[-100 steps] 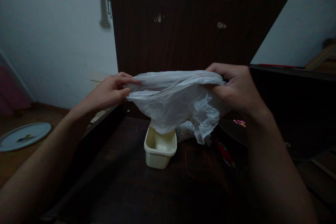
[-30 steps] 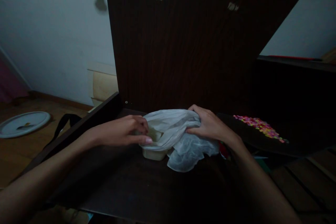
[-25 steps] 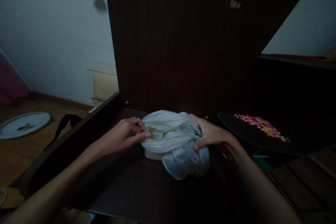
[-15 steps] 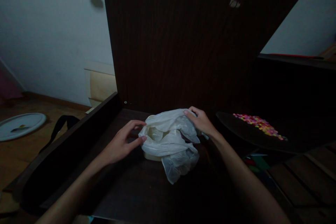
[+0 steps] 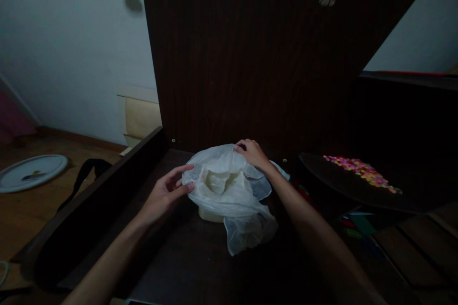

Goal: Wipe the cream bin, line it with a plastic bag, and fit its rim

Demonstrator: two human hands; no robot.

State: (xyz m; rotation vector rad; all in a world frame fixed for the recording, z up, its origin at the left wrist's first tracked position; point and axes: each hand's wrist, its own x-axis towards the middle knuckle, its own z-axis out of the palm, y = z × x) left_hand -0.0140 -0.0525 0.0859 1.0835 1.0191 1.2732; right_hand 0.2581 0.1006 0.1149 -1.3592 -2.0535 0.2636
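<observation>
A thin white plastic bag (image 5: 232, 200) is draped over and into a pale container (image 5: 211, 216) that stands on the dark wooden surface. Only the container's lower front edge shows under the bag. My left hand (image 5: 166, 190) grips the bag's left edge between thumb and fingers. At the far side, my right hand (image 5: 252, 152) pinches the bag's rim with thumb and fingertips. The bag's mouth gapes in the middle, and a loose flap hangs down at the front right.
A dark upright panel (image 5: 243, 57) rises behind the bag, and a low side board (image 5: 107, 200) runs along the left. On a dark shelf (image 5: 322, 176) at right lies a strip of small colourful pieces (image 5: 361, 171). A white round lid-like object (image 5: 32, 173) is on the floor.
My right hand has moved left along the far rim. The bag has spread wider on the left and far sides, its opening now rounder. The left hand keeps its place at the left edge.
</observation>
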